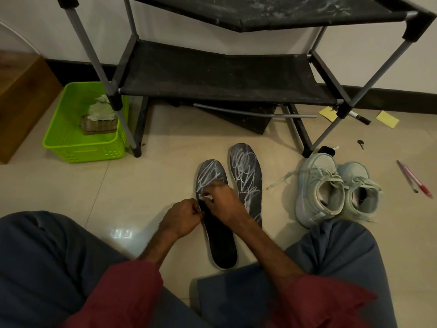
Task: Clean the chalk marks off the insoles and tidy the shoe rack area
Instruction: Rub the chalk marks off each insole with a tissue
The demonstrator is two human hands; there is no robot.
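Two black insoles lie side by side on the tiled floor in front of my knees. The left insole (pixel 221 242) is plain black at its heel half and carries white chalk scribbles at its toe half. White scribbles cover the right insole (pixel 246 176) over most of its length. My right hand (pixel 224 204) pinches a small white wipe (pixel 206 197) against the middle of the left insole. My left hand (pixel 182 221) grips that insole's left edge with curled fingers.
A black shoe rack (pixel 212 72) stands just beyond the insoles, its top shelf chalk-dusted. A green basket (pixel 71 143) with crumpled tissues sits at left. Pale sneakers (pixel 335 190), pink pens (pixel 416 179), yellow notes (pixel 387 119), a marker (pixel 360 117) lie at right.
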